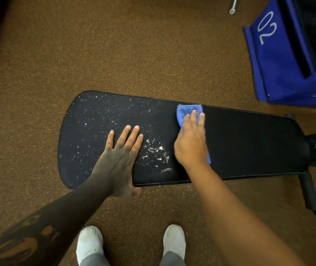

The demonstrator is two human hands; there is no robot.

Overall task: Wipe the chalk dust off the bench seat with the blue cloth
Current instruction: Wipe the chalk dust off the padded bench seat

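A long black bench seat (239,143) lies across the middle of the view. White chalk dust (153,150) speckles its left half, thickest just left of centre; the right half looks dark and free of specks. My right hand (190,143) presses flat on the blue cloth (185,112) near the seat's far edge, at the border between dusty and dark areas. The cloth shows past my fingertips and under my wrist. My left hand (122,150) rests flat on the dusty part, fingers spread, thumb over the near edge.
Brown speckled carpet (115,54) surrounds the bench. A blue fabric bag marked "02" (280,60) stands at the upper right. The black bench frame (314,191) extends at the right. My two white shoes (90,244) are below the seat's near edge.
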